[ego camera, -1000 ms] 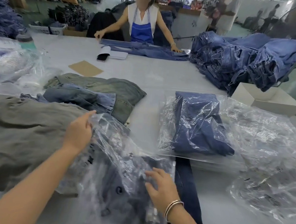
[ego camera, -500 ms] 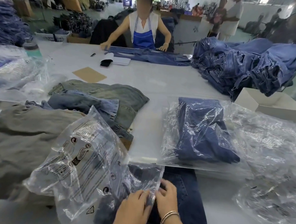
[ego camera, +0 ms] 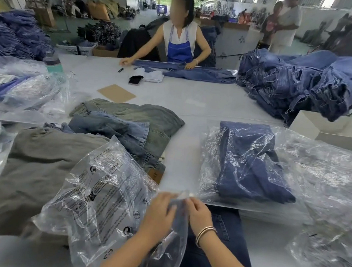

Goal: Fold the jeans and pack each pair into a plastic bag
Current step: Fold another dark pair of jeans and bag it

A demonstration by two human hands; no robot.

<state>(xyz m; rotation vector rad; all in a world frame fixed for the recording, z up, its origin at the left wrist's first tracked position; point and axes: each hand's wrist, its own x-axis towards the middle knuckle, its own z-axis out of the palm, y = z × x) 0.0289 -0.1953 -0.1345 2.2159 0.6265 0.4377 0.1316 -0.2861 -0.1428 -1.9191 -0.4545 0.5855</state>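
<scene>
White tabletop point(ego camera: 195, 105) stretches away from us through a busy workshop. At its near edge lies a pair of dark jeans point(ego camera: 222, 242), running off toward us, and we hold a clear plastic bag point(ego camera: 98, 199) printed with warning text just left of them, its loose body ballooning over a folded grey pair point(ego camera: 40, 175). Our left hand point(ego camera: 158, 214) and right hand point(ego camera: 198, 213) meet at the bag's edge, right above the dark jeans. The fingers of both hands are curled and pinch the film between them; the right wrist wears bracelets point(ego camera: 204, 234).

Just beyond the right hand, a bagged pair of blue jeans point(ego camera: 252, 163) rests on a flat stack of bags, and more crumpled plastic point(ego camera: 331, 215) spreads to the right edge of the tabletop. Beyond the printed bag, a green-grey pair point(ego camera: 150, 119) and a light blue pair point(ego camera: 114, 129) lie overlapped near the middle. Further out sit a piece of brown cardboard point(ego camera: 116, 93) and a phone point(ego camera: 135, 80) on some white paper. Bagged goods point(ego camera: 18, 93) crowd the left edge, while a tall heap of denim point(ego camera: 310, 82) fills the far right corner above a white box point(ego camera: 331, 130).

Across the far edge, a person in a blue apron point(ego camera: 180, 51) rests both hands on jeans point(ego camera: 194, 72) spread flat.
</scene>
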